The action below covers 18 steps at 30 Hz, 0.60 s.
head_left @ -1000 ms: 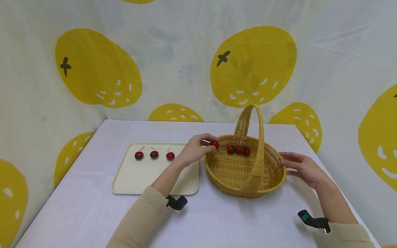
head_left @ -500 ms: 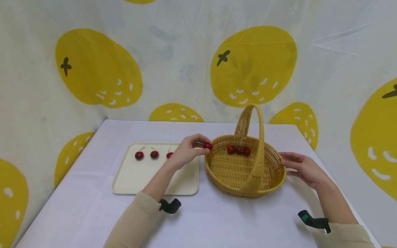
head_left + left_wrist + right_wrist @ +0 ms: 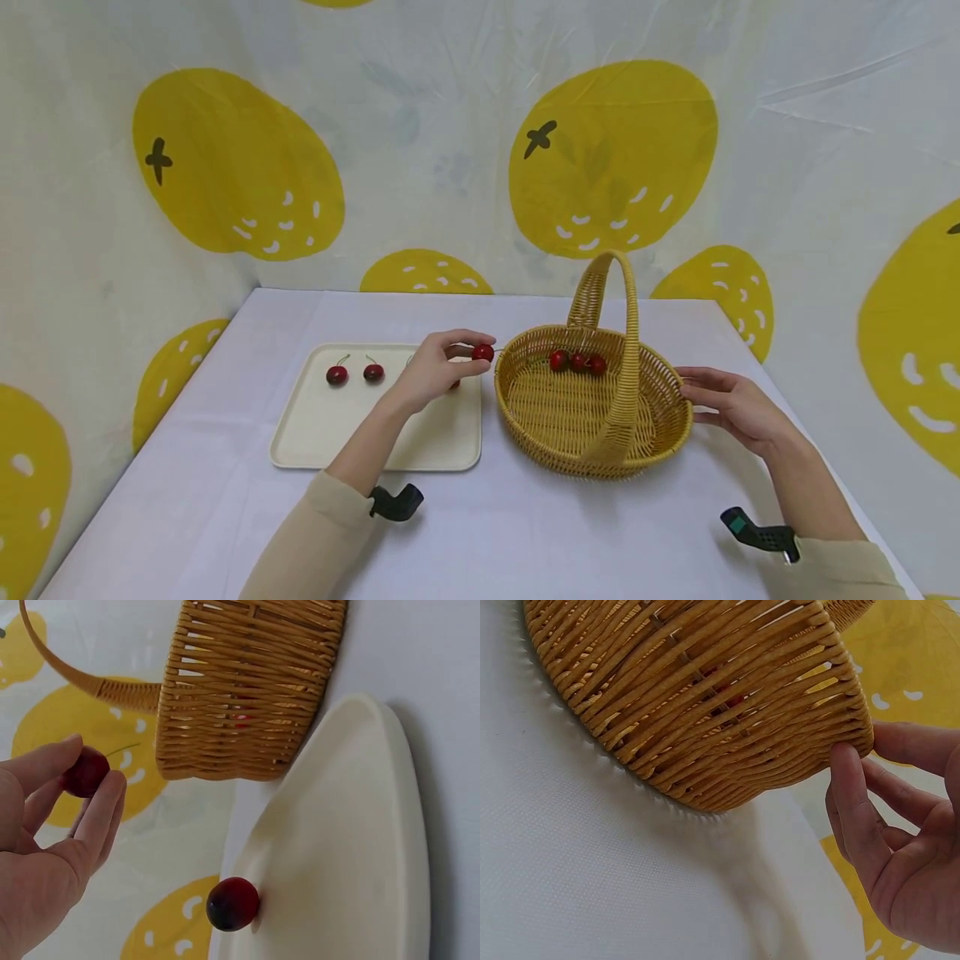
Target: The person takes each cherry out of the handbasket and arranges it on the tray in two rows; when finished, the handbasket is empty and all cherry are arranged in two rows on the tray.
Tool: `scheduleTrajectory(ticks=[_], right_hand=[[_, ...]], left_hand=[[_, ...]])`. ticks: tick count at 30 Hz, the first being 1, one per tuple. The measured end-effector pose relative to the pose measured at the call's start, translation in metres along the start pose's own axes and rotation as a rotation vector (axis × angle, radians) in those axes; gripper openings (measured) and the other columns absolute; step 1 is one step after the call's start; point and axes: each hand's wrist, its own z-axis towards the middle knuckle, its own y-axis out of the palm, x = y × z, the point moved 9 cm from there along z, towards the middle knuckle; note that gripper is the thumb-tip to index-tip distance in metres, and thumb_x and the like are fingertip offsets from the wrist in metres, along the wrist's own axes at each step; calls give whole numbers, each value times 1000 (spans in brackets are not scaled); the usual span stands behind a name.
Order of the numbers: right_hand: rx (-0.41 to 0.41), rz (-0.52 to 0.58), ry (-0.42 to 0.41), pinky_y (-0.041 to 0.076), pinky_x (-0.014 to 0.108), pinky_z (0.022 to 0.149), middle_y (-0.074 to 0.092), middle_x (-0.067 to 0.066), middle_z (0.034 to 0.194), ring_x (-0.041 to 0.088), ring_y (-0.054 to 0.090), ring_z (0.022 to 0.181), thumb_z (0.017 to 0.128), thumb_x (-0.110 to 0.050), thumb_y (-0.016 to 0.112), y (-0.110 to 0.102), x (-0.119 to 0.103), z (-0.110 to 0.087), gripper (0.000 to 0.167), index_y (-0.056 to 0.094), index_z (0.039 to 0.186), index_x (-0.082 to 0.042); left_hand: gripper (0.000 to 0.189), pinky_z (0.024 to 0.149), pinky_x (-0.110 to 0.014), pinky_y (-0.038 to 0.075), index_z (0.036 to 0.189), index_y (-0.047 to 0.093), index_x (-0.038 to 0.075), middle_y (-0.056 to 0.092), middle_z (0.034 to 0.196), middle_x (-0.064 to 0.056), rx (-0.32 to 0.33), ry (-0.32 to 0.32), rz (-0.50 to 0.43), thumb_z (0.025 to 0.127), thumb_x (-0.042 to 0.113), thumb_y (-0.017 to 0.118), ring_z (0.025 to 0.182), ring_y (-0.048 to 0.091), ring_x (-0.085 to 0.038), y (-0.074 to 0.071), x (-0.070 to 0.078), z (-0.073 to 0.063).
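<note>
My left hand [image 3: 431, 371] pinches a dark red cherry [image 3: 483, 353] between thumb and fingertips, just left of the basket's rim. Its thin stem points toward the basket, as the left wrist view also shows. My right hand [image 3: 738, 408] holds the right rim of the woven wicker basket [image 3: 562, 417]; in the right wrist view the thumb [image 3: 847, 769] lies against the outer weave. Three cherries sit in a row inside the basket, including a left one [image 3: 558, 361]. On the cream tray [image 3: 330, 433] lie several stemmed cherries, one [image 3: 337, 376] at far left; my left hand partly hides others.
The basket's tall arched handle [image 3: 632, 333] rises over its middle. Tray and basket stand side by side on a white-covered table [image 3: 525, 533]. Behind hangs a white curtain [image 3: 427, 167] printed with yellow fruit. A black device [image 3: 397, 502] is strapped to each wrist.
My left hand has drawn back leftward from over the basket's rim, still pinching the cherry, and now covers a different part of the tray. My right hand and the basket have stayed put.
</note>
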Motion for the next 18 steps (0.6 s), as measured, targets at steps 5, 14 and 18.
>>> scheduleTrajectory(ticks=[5,14,18], right_hand=[[-5,0,-17,59,33,82,69,-9,117,10,68,102,105,-13,60,1,0,1,33,60,137,-5],[-2,-6,-24,59,33,82,69,-9,117,11,68,102,105,-13,60,1,0,0,34,59,138,-3],[7,-4,-10,59,32,82,69,-10,117,10,67,102,105,-14,60,0,0,-1,34,60,138,-5]], left_hand=[[35,73,-43,56,128,73,20,71,120,0,48,10,6,94,17,78,109,65,-19,-7,-2,-5],[38,104,-45,48,138,66,12,69,127,-7,69,10,-18,100,15,69,115,66,-22,-19,-6,-17],[37,107,-45,43,136,68,16,70,124,-4,85,-8,18,99,16,70,117,65,-20,-23,-8,-20]])
